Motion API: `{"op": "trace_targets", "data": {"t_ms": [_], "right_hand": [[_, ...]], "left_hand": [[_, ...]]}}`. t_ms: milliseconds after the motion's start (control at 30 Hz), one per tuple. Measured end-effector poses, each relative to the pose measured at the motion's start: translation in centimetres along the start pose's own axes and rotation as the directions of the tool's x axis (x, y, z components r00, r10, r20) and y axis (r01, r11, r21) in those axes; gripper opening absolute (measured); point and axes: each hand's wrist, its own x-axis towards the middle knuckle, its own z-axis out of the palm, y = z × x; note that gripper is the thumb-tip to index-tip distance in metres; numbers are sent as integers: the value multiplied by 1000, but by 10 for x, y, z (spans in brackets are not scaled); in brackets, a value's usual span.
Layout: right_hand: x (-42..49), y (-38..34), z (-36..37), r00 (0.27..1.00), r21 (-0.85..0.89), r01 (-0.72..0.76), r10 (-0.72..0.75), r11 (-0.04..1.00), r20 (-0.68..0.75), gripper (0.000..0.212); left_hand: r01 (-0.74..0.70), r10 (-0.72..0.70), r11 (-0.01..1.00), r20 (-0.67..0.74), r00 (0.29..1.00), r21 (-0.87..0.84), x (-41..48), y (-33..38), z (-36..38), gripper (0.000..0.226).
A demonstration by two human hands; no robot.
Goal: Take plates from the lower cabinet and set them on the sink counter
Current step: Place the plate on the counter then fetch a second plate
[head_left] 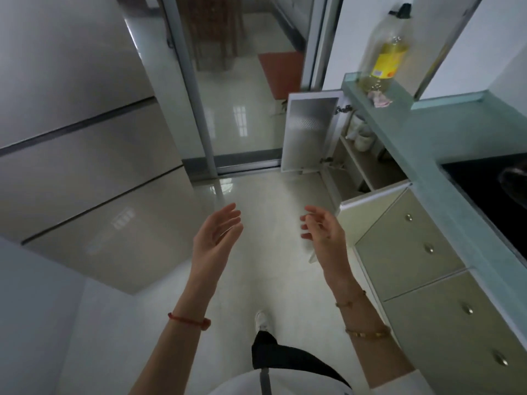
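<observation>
Pale glossy floor tiles point(256, 280) below, with one white shoe point(261, 320) and a dark trouser leg stepping forward. Both hands raised over the floor, palms turned toward each other: left hand point(215, 236) with straight fingers spread apart, right hand point(323, 228) with loosely curled fingers, neither holding anything. Red cord point(189, 320) on the left wrist, gold bracelets point(368, 333) on the right forearm. To the right, closed cream drawers with round metal knobs point(429, 248), under a pale green counter point(456, 178). Farther on, lower cabinet point(362, 163) standing open, its white door point(310, 132) swung out toward the floor, partly in the way. Inside, white crockery point(363, 138) on a shelf, half hidden under the counter edge; cannot tell if plates. On the counter end, a yellow oil bottle point(387, 52) and a pink cloth point(379, 99). Black surface cut off at the right edge. Beyond, a sliding glass door point(236, 109).
</observation>
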Motion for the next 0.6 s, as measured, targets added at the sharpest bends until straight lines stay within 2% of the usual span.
{"op": "trace_targets", "data": {"t_ms": [267,467,600], "right_hand": [[123,-19,49,998,-17,17,-16,1000,64,21],[196,-12,63,999,-32,-35,36,999,16,22],[257,-6,73,996,-18,-67,66,998,-53,20]], "left_hand": [[-50,49,998,-37,998,-39,126,14,0,39],[-33,32,999,-29,999,-21,223,1,7,37],[-20,20,1000,45,999,-6,306,-9,16,35]]}}
